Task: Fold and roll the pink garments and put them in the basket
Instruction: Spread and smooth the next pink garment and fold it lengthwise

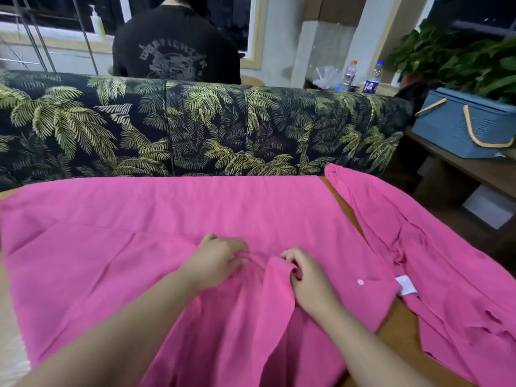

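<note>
From the head camera, a large pink garment lies spread across the wooden table. The left hand and right hand each pinch a raised fold of it near the middle, fingers curled. A second pink garment lies crumpled at the right, with a white label. The blue basket sits on a side shelf; its contents cannot be seen.

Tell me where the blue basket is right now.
The blue basket sits at the far right of the head view on a wooden shelf, beside the palm-print sofa, under the green plant.
</note>
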A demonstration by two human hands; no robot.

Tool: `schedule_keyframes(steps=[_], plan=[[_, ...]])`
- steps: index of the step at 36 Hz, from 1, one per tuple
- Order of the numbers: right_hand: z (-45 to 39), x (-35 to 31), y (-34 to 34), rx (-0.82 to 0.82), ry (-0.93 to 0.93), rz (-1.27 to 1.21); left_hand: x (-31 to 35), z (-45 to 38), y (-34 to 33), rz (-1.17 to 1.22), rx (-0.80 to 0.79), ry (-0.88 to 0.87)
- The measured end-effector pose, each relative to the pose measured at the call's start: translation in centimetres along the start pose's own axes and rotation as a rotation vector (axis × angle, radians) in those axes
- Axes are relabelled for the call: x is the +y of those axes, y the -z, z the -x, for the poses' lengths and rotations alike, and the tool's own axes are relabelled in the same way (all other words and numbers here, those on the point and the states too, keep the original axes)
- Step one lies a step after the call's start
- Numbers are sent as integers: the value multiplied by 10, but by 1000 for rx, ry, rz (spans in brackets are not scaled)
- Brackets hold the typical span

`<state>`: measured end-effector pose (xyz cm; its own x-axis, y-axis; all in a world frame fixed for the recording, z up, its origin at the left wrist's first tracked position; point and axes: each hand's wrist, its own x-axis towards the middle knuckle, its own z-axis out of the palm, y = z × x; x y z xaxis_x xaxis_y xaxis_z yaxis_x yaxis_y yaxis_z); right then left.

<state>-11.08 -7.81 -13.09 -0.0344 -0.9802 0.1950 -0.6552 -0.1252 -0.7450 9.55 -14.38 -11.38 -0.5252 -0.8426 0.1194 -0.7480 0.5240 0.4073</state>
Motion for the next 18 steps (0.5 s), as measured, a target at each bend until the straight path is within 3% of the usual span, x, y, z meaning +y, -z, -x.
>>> schedule_keyframes(steps=[3,5,6,8,12,18], plan=[[-1,2,0,-56,-36,-47,-15,4,16,296,404,262],[-3,-3,-1,-183,48,170,-37,-1,30,341,675,402],[-4,-6,-2,-234,106,312,-49,-4,37,309,729,456],[-6,-11,-5,-267,154,492,-76,-8,48,133,689,537],[-18,-16,-13,-128,83,496,-126,1,41,-191,437,536],[-79,-43,-9,95,-103,540,-154,11,29,-153,253,498]])
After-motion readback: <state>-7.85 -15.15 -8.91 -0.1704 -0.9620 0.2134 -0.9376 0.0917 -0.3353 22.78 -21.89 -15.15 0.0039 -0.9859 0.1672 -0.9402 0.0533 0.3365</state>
